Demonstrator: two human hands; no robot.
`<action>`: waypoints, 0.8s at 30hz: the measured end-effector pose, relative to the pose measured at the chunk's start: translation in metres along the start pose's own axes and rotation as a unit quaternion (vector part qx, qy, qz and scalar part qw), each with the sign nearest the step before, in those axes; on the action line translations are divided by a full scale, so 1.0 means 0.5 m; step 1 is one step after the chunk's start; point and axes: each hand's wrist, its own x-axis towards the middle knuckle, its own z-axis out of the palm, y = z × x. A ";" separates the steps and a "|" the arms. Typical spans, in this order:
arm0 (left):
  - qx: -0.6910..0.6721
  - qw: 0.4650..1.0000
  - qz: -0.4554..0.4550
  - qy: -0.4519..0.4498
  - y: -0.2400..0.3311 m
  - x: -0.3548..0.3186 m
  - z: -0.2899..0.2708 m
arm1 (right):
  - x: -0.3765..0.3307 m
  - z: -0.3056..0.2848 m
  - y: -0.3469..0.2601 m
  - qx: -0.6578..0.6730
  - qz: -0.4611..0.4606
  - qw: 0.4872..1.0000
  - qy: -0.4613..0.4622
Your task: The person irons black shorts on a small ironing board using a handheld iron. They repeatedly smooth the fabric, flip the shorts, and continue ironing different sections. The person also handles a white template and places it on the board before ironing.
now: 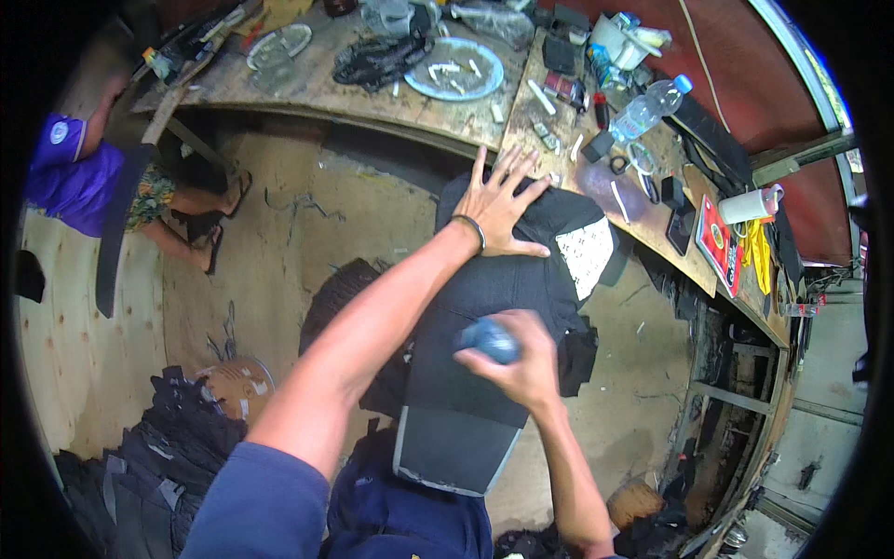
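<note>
Spreading its fingers palm-down, the left hand (503, 207) lies on the far part of a black cloth (466, 293), grasping nothing, with its fingertips near the edge of the wooden tabletop (312, 93). The right hand (527, 361) clasps a blue rounded object (494, 341), blurred, over the middle of that cloth; whether the object touches the fabric, I cannot tell. The cloth lies in front of the person, over a dark panel (456, 449) whose pale-edged near end shows. A white patterned piece (585, 253) sits at the cloth's far right. On the tabletop are a clear bottle (650, 110), a blue-rimmed plate (454, 97) bearing white bits, and a crumpled black bag (377, 63). Dark scraps (149, 475) lie heaped at lower left; a person in purple (79, 182) is at far left.
</note>
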 end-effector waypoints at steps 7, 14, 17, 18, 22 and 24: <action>-0.325 0.841 -0.381 0.206 0.109 -0.281 -0.050 | -0.143 -0.067 0.142 0.260 0.312 0.912 0.051; -0.533 0.772 -0.344 0.042 0.223 -0.619 -0.016 | -0.208 -0.043 0.126 0.047 0.282 0.955 0.079; -0.469 0.783 -0.408 0.039 0.316 -0.693 -0.069 | -0.277 -0.034 0.099 0.087 0.235 0.965 0.084; -0.496 0.758 -0.424 0.014 0.352 -0.729 -0.094 | -0.306 -0.042 0.090 0.056 0.253 0.965 0.027; -0.437 0.716 -0.536 -0.096 0.455 -0.881 -0.167 | -0.456 -0.027 0.026 -0.042 0.297 0.945 -0.129; -0.477 0.683 -0.532 -0.153 0.433 -0.904 -0.173 | -0.477 -0.029 0.009 -0.018 0.360 0.924 -0.128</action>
